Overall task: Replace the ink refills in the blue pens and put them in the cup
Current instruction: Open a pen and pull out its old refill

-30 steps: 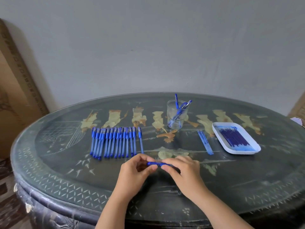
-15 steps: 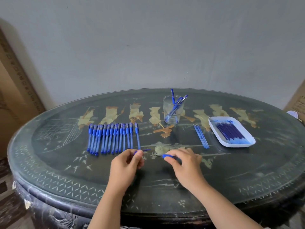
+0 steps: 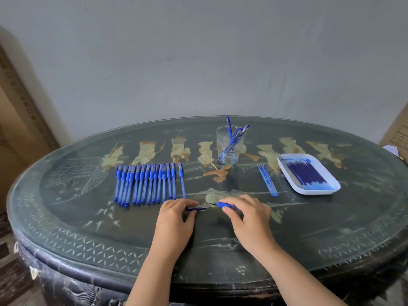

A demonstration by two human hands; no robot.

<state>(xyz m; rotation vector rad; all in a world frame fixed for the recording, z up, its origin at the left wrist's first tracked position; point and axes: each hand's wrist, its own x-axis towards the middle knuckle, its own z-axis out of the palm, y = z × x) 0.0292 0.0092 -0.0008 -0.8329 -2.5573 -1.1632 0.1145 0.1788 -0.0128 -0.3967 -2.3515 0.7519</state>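
Under both hands [image 3: 174,219] [image 3: 247,217], pen pieces [image 3: 223,204] mostly hidden

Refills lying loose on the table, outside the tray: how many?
3 refills, side by side between the cup and the tray, touching neither; none seems hidden.

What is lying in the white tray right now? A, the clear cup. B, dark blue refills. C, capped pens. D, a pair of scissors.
B: the white tray holds a bundle of dark blue refills; the capped pens lie in a row well to its left, and the cup stands apart from it.
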